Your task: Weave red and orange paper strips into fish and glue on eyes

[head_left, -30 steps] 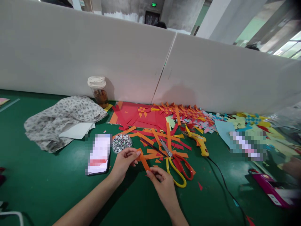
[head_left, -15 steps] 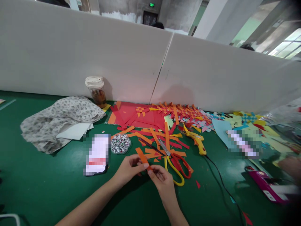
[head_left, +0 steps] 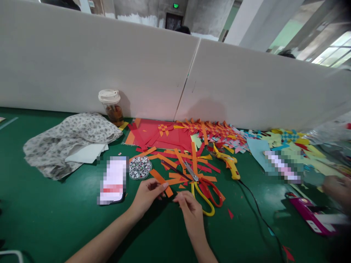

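Note:
An orange paper strip [head_left: 158, 177] is pinched between the thumb and fingers of my left hand [head_left: 146, 195], slanting down to the right. Just right of its lower end, my right hand [head_left: 191, 209] is apart from the strip with its fingertips pressed together. Whether anything small lies in that pinch I cannot make out. Scissors [head_left: 208, 199] with one yellow and one red handle lie beside my right hand, blades over loose orange and red paper strips [head_left: 179, 159]. A round clear case of googly eyes [head_left: 140, 168] sits beyond my left hand.
A yellow glue gun [head_left: 231, 166] with a black cord lies to the right. Left are a phone [head_left: 113, 179], a patterned cloth [head_left: 74, 135] and a lidded cup [head_left: 113, 109]. Woven paper fish [head_left: 214, 131] line the white partition [head_left: 109, 62]. Another person's hand [head_left: 337, 188] is at far right.
My right hand has let go of the orange strip and drawn slightly away. The strip has tilted leftward in my left hand. At far right, the other person's hand has shifted.

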{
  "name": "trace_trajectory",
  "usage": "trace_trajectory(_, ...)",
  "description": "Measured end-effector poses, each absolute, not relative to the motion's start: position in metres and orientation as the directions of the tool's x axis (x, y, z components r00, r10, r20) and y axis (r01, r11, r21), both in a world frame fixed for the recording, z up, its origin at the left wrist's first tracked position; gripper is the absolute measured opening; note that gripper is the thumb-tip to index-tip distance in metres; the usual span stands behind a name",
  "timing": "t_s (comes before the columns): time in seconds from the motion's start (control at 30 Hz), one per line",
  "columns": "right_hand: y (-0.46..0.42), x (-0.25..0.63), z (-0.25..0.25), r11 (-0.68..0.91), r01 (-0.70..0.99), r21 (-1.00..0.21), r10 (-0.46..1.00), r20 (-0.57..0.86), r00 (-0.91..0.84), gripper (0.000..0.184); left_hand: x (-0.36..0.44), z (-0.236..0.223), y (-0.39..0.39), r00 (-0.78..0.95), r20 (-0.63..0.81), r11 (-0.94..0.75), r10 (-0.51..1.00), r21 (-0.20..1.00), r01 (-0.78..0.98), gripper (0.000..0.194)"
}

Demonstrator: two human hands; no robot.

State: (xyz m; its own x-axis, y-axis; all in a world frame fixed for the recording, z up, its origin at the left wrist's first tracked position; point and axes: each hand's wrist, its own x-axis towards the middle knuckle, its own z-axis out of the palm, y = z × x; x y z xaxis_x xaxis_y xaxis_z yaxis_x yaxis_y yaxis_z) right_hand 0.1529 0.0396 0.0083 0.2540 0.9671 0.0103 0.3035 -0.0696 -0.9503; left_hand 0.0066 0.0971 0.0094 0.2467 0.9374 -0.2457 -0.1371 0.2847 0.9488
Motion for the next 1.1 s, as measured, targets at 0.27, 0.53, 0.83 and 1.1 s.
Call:
trace_trajectory(0.27, 0.038, 0.15, 0.005, 0.038, 0.388, -0.921, 0.982, 0.105, 0.154, 0.02, 0.006, 0.013, 0.098, 0.257, -0.26, 0.303, 0.931, 0.942, -0.145, 0.025)
trace_trajectory(0.53, 0.039, 0.152, 0.004, 0.044, 0.386, -0.921, 0.986, 0.103, 0.134, 0.019, -0.003, 0.015, 0.108, 0.138, -0.28, 0.307, 0.95, 0.916, -0.256, 0.025)
trace_trajectory(0.83, 0.038, 0.152, 0.004, 0.036, 0.378, -0.925, 0.985, 0.096, 0.143, 0.018, -0.001, 0.011, 0.108, 0.127, -0.315, 0.339, 0.941, 0.899, -0.276, 0.026)
trace_trajectory(1.1, 0.037, 0.153, 0.003, 0.049, 0.383, -0.923, 0.976, 0.125, 0.176, 0.018, -0.001, 0.014, 0.109, 0.111, -0.328, 0.347, 0.938, 0.894, -0.284, 0.027)
